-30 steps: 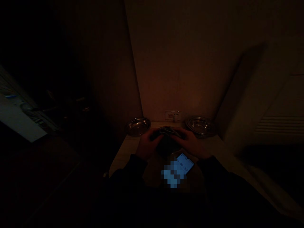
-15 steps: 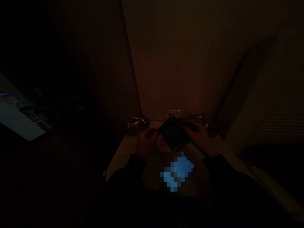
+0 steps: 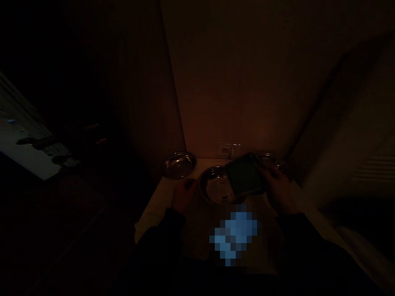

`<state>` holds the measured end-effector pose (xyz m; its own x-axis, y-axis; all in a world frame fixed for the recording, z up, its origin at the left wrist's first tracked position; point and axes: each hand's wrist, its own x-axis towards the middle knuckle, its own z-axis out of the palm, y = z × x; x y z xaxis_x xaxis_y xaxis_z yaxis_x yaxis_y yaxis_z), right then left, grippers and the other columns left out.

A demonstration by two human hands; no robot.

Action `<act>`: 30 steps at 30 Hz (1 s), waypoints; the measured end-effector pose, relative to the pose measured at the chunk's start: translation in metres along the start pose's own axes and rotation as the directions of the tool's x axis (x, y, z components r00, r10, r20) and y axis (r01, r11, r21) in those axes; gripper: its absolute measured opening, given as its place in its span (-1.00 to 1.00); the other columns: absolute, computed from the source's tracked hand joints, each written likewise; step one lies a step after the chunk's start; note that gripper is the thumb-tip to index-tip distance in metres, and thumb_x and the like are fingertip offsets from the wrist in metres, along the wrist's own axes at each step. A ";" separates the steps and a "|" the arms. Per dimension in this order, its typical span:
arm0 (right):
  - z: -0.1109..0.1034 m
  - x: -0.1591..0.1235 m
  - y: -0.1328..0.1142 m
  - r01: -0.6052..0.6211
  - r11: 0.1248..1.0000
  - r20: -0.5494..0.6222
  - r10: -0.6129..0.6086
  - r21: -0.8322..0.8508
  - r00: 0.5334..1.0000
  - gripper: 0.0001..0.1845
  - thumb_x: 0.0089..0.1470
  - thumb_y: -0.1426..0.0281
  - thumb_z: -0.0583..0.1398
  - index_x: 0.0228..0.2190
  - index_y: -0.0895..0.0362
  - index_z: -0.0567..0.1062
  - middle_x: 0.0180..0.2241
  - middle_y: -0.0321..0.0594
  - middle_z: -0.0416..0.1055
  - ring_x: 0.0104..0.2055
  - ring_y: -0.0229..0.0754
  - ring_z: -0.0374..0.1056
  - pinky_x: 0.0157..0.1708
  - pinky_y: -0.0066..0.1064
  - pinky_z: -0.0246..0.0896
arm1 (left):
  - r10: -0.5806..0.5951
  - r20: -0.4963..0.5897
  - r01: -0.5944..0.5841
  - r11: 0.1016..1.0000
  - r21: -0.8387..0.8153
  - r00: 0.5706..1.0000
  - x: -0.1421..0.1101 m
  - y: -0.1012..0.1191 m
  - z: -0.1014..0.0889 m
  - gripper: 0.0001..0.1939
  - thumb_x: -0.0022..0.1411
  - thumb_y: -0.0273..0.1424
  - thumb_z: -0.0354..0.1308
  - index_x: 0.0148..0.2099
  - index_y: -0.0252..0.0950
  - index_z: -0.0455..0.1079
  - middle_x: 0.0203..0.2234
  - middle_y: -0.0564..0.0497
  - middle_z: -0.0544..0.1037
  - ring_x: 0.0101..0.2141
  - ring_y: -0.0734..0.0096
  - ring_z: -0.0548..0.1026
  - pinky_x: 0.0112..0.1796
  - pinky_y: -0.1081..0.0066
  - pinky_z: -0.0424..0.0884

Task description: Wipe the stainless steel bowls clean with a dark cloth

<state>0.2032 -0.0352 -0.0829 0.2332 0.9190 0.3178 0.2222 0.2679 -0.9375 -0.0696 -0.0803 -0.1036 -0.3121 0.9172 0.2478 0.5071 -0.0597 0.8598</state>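
My right hand (image 3: 279, 187) holds a dark green, flat-sided object (image 3: 246, 176), perhaps a box or a packet, by its right edge. It is tilted and overlaps the right part of a shiny metal bowl (image 3: 212, 187) on a small pale table (image 3: 156, 193). Just left of this bowl is my left hand (image 3: 184, 195), its fingers curled together. The dim light hides what they hold, if anything. In front of the bowl lies a lit phone (image 3: 234, 236), its screen blurred out.
A second metal dish (image 3: 179, 165) stands at the table's back left corner. Another shiny metal dish (image 3: 271, 159) is at the back right, partly hidden. A wall socket (image 3: 228, 149) sits behind the table. A pale surface with dark fittings (image 3: 46, 142) shows at far left.
My hands have moved apart. The dark green object has gone right with my right hand, uncovering more of the middle bowl. My left hand has let go of the object and shifted slightly left and down.
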 end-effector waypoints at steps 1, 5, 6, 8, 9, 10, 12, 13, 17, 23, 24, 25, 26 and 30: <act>0.001 0.000 0.005 -0.042 0.997 -0.003 0.043 0.065 0.999 -0.64 -0.08 0.13 0.20 -0.29 0.08 0.53 -0.26 -0.14 0.53 -0.23 0.00 0.44 -0.37 -0.30 0.36 | 0.008 -0.021 -0.007 1.000 0.028 1.000 0.002 -0.004 -0.001 -0.72 0.12 -0.25 0.09 -0.31 -0.36 0.50 -0.42 -0.12 0.60 -0.36 0.24 0.55 -0.31 0.28 0.44; 0.010 -0.001 0.021 -0.188 0.937 -0.004 0.198 0.296 0.980 -0.62 -0.19 0.11 0.26 -0.35 0.11 0.53 -0.41 -0.20 0.52 -0.33 -0.03 0.44 -0.43 -0.31 0.35 | 0.094 -0.135 -0.070 0.982 0.175 0.986 0.015 -0.015 -0.004 -0.76 0.14 -0.33 0.09 -0.23 -0.34 0.50 -0.23 -0.19 0.57 -0.14 0.14 0.49 -0.06 0.14 0.35; 0.012 -0.002 0.023 -0.204 0.925 -0.005 0.216 0.321 0.976 -0.62 -0.20 0.11 0.27 -0.36 0.10 0.53 -0.44 -0.22 0.52 -0.36 -0.05 0.44 -0.45 -0.32 0.34 | 0.145 -0.149 -0.104 0.961 0.255 0.978 0.020 -0.017 -0.005 -0.76 0.14 -0.35 0.10 -0.21 -0.34 0.50 -0.19 -0.20 0.56 -0.09 0.12 0.46 -0.01 0.12 0.32; 0.015 -0.004 0.027 -0.234 0.903 -0.003 0.252 0.361 0.968 -0.64 -0.22 0.12 0.30 -0.37 0.09 0.53 -0.47 -0.25 0.51 -0.40 -0.10 0.43 -0.47 -0.34 0.34 | 0.270 -0.104 -0.193 0.863 0.466 0.957 0.031 -0.023 -0.007 -0.74 0.15 -0.34 0.11 -0.17 -0.34 0.50 -0.15 -0.22 0.55 -0.06 0.08 0.45 0.00 0.11 0.31; 0.016 -0.005 0.029 -0.248 0.891 -0.001 0.269 0.379 0.963 -0.63 -0.23 0.13 0.32 -0.37 0.09 0.53 -0.47 -0.26 0.51 -0.42 -0.11 0.43 -0.48 -0.35 0.33 | 0.311 -0.047 -0.236 0.804 0.546 0.949 0.037 -0.026 -0.008 -0.71 0.17 -0.33 0.10 -0.11 -0.33 0.48 -0.13 -0.22 0.55 -0.05 0.07 0.45 -0.01 0.11 0.32; 0.016 -0.006 0.030 -0.263 0.880 0.003 0.285 0.396 0.958 -0.63 -0.25 0.15 0.33 -0.36 0.09 0.53 -0.47 -0.26 0.51 -0.44 -0.13 0.42 -0.49 -0.36 0.33 | 0.334 0.016 -0.276 0.750 0.601 0.943 0.042 -0.030 -0.008 -0.69 0.18 -0.32 0.10 -0.07 -0.32 0.47 -0.11 -0.21 0.55 -0.06 0.08 0.46 -0.01 0.11 0.33; 0.017 -0.007 0.033 -0.289 0.859 0.014 0.312 0.423 0.950 -0.62 -0.27 0.17 0.35 -0.35 0.09 0.53 -0.46 -0.26 0.51 -0.44 -0.14 0.42 -0.49 -0.37 0.32 | 0.332 0.089 -0.308 0.696 0.649 0.939 0.052 -0.037 -0.008 -0.69 0.19 -0.33 0.09 -0.04 -0.29 0.46 -0.10 -0.19 0.55 -0.08 0.10 0.48 -0.01 0.11 0.34; 0.018 -0.008 0.033 -0.303 0.849 0.025 0.324 0.432 0.946 -0.61 -0.27 0.18 0.36 -0.35 0.10 0.54 -0.45 -0.25 0.52 -0.43 -0.14 0.43 -0.49 -0.38 0.32 | 0.321 0.102 -0.306 0.693 0.653 0.942 0.056 -0.040 -0.008 -0.69 0.19 -0.34 0.09 -0.04 -0.28 0.47 -0.11 -0.18 0.56 -0.09 0.11 0.49 -0.01 0.12 0.34; 0.020 -0.009 0.034 -0.374 0.810 0.071 0.386 0.450 0.920 -0.56 -0.32 0.19 0.39 -0.32 0.11 0.55 -0.42 -0.25 0.53 -0.40 -0.12 0.43 -0.46 -0.37 0.33 | 0.271 0.092 -0.269 0.746 0.609 0.958 0.066 -0.050 -0.005 -0.72 0.22 -0.38 0.04 -0.09 -0.29 0.50 -0.16 -0.15 0.59 -0.15 0.17 0.53 -0.06 0.20 0.39; 0.020 -0.008 0.030 -0.365 0.855 0.053 0.373 0.367 0.926 -0.58 -0.31 0.18 0.38 -0.35 0.13 0.56 -0.39 -0.20 0.53 -0.39 -0.12 0.41 -0.48 -0.39 0.29 | 0.352 0.032 -0.313 0.781 0.540 0.935 0.066 -0.058 -0.003 -0.72 0.21 -0.40 0.03 -0.11 -0.32 0.50 -0.20 -0.15 0.60 -0.19 0.20 0.54 -0.11 0.25 0.43; 0.020 -0.008 0.029 -0.364 0.859 0.059 0.369 0.360 0.928 -0.58 -0.30 0.18 0.38 -0.34 0.13 0.56 -0.39 -0.20 0.53 -0.39 -0.12 0.41 -0.48 -0.39 0.29 | 0.369 0.016 -0.321 0.784 0.532 0.929 0.066 -0.059 -0.003 -0.72 0.21 -0.40 0.04 -0.12 -0.32 0.51 -0.22 -0.15 0.60 -0.20 0.20 0.55 -0.12 0.24 0.44; 0.019 -0.008 0.029 -0.368 0.859 0.063 0.371 0.356 0.927 -0.57 -0.30 0.18 0.37 -0.34 0.13 0.56 -0.40 -0.20 0.52 -0.39 -0.11 0.41 -0.48 -0.39 0.29 | 0.380 0.001 -0.325 0.788 0.522 0.925 0.066 -0.060 -0.003 -0.73 0.20 -0.40 0.04 -0.12 -0.32 0.51 -0.23 -0.15 0.60 -0.21 0.20 0.55 -0.12 0.24 0.44; 0.019 -0.008 0.028 -0.373 0.858 0.064 0.376 0.354 0.924 -0.57 -0.30 0.18 0.37 -0.33 0.13 0.56 -0.40 -0.21 0.52 -0.39 -0.12 0.41 -0.48 -0.39 0.29 | 0.384 -0.015 -0.323 0.796 0.512 0.923 0.066 -0.061 -0.003 -0.73 0.20 -0.40 0.05 -0.13 -0.32 0.51 -0.24 -0.15 0.61 -0.22 0.20 0.55 -0.13 0.24 0.44; 0.019 -0.008 0.026 -0.390 0.855 0.057 0.395 0.342 0.917 -0.59 -0.31 0.19 0.38 -0.35 0.12 0.56 -0.43 -0.23 0.51 -0.42 -0.14 0.39 -0.49 -0.39 0.28 | 0.341 -0.060 -0.277 0.842 0.463 0.938 0.066 -0.060 -0.003 -0.74 0.19 -0.38 0.08 -0.14 -0.33 0.52 -0.26 -0.14 0.61 -0.24 0.20 0.56 -0.16 0.26 0.45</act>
<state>0.1887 -0.0300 -0.1125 0.2473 0.9650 -0.0871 -0.2250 -0.0302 -0.9739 -0.1228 -0.0173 -0.1371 -0.1681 0.8164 0.5525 0.8852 -0.1216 0.4491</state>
